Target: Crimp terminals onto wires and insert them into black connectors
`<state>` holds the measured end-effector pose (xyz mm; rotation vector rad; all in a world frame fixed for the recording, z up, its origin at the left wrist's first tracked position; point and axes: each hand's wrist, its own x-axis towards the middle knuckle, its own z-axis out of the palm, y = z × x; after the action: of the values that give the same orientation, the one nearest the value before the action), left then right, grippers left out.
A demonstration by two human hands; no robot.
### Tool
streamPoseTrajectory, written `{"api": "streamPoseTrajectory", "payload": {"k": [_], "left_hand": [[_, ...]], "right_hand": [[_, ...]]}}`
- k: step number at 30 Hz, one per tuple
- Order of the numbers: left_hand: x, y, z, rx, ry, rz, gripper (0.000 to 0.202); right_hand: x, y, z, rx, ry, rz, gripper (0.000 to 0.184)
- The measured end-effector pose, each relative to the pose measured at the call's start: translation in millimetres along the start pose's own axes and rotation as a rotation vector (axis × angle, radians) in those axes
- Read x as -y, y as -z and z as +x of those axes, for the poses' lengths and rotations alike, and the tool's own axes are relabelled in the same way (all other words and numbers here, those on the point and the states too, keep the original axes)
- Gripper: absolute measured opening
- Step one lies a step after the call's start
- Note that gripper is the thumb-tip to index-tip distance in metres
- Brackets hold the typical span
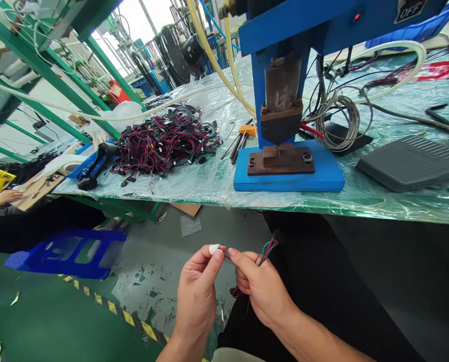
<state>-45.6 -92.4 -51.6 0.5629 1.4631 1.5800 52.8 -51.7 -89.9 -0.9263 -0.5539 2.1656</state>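
Observation:
My left hand [197, 291] is closed in a pinch on a small white connector [213, 248], held below the bench edge. My right hand [260, 286] is closed on a thin bundle of red, green and black wires [267, 249], its fingertip meeting the connector. The bundle's ends stick up past my right knuckles and the rest trails down under the hand. Both hands hover over my lap in front of the blue press [284, 100], well below its die block [280, 158].
A heap of finished wire harnesses [167, 141] lies on the plastic-covered bench [378, 201], left of the press. A grey foot pedal [409, 161] sits at the right, coiled cables [341, 120] behind it. A blue bin [69, 251] stands on the floor. Another person's hand [5, 197] is at the far left.

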Motion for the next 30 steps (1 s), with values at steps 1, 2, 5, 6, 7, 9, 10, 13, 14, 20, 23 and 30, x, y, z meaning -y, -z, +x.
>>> {"api": "streamPoseTrajectory", "payload": {"k": [1,2,5,6,7,9,10,13,14,20,23,30], "left_hand": [[1,-0.6,-1,-0.012,0.005,-0.009,0.019],[1,-1.2,-1,-0.025,0.015,-0.024,0.020],[1,-2.9,-1,-0.045,0.047,-0.087,0.025],[0,-3.2,0,-0.044,0.054,-0.109,0.025],[0,-3.2,1,-0.042,0.058,-0.128,0.025],[-2,-2.7,3,-0.042,0.063,-0.151,0.025],[-3,-2.3,3,-0.046,0.062,-0.156,0.024],[-2,-1.2,6,-0.065,0.046,-0.153,0.025],[-1,-0.9,6,-0.069,0.037,-0.151,0.025],[3,-1.3,5,-0.067,-0.005,-0.114,0.023],[-1,-2.8,3,-0.057,-0.033,-0.087,0.021],[-10,-3.0,6,0.001,-0.036,-0.141,0.014]], "right_hand": [[0,-1,-1,-0.004,0.026,0.006,0.059],[-1,-2,-2,-0.007,0.047,0.011,0.058],[-2,-7,-5,-0.004,0.080,0.042,0.057],[-2,-9,-6,0.001,0.076,0.060,0.056],[-1,-12,-7,0.007,0.066,0.080,0.055],[0,-15,-8,0.022,0.034,0.121,0.054],[1,-17,-8,0.027,0.016,0.138,0.054],[3,-19,-8,0.032,-0.024,0.169,0.055],[3,-19,-8,0.029,-0.030,0.173,0.055],[-8,-14,-6,-0.024,0.011,0.137,0.057],[-9,-8,-5,-0.023,0.081,0.063,0.056],[6,6,-5,0.106,0.085,0.114,0.044]]}}
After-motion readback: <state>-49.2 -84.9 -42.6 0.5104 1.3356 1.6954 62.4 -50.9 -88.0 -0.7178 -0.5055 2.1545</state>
